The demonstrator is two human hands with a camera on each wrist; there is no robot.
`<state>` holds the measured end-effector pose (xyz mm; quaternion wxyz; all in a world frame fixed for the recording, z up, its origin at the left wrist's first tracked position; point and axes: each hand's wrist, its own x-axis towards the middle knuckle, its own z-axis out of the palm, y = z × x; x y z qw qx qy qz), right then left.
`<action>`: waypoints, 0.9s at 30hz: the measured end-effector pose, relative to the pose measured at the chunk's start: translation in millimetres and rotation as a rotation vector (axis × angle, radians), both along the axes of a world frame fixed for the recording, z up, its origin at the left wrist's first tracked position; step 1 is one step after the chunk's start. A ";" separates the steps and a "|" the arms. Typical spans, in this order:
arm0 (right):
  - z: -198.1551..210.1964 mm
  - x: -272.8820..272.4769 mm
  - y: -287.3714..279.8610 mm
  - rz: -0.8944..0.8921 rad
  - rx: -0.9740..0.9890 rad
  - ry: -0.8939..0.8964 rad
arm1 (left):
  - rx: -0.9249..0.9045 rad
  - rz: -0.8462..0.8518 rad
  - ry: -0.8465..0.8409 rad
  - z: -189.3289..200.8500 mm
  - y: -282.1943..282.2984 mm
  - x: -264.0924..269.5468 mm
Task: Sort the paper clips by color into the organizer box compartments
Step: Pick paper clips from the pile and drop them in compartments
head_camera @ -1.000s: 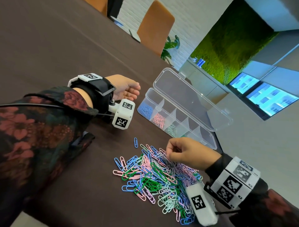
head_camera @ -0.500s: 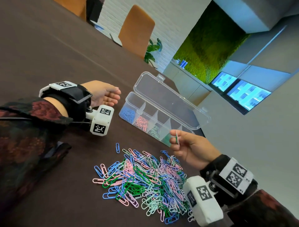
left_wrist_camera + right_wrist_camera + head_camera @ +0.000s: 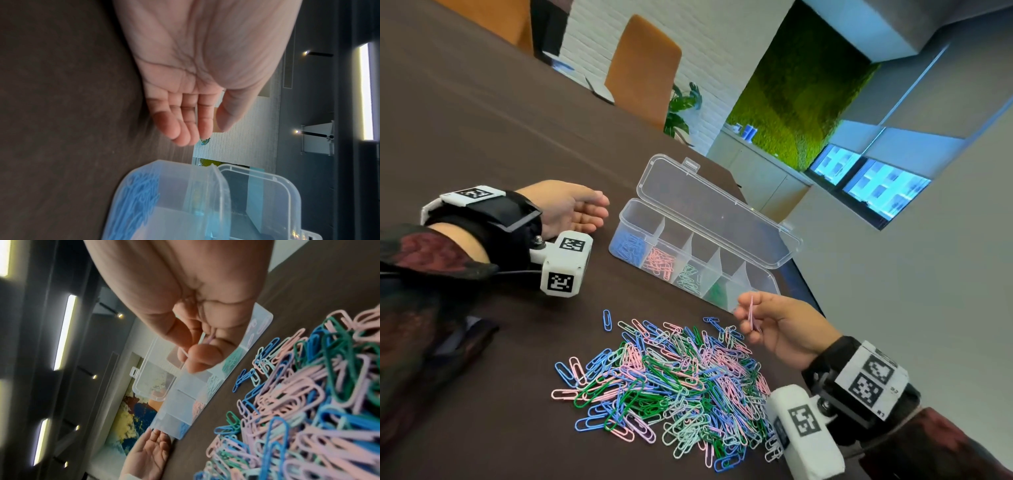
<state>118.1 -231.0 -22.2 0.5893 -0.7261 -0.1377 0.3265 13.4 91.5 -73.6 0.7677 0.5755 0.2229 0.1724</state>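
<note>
Above table [image 3: 482, 120], clip [image 3: 751, 313] between fingers [image 3: 743, 310]

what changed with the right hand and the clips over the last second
The right hand went from reaching into the clip pile to lifting clear of it, now pinching a pale pink or lilac clip near the organizer box. The left hand stayed open, resting palm-up beside the box; box and pile did not visibly move.
</note>
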 end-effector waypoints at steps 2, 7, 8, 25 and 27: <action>5.3 9.2 -2.9 -0.062 0.046 0.067 | -0.001 -0.002 -0.002 -0.5 0.3 0.0; 34.0 29.9 -6.0 -0.232 0.180 0.099 | 0.002 0.001 -0.005 -1.0 1.3 -0.2; 38.4 36.6 -8.0 -0.265 0.230 0.110 | 0.002 0.001 -0.006 -0.9 1.4 -0.2; 37.0 14.7 -1.7 0.162 -0.060 -0.336 | 0.003 -0.003 0.000 3.5 -4.7 -5.8; 30.3 -0.6 7.7 0.370 -0.238 -0.447 | -0.003 0.000 -0.007 4.2 -5.8 -5.5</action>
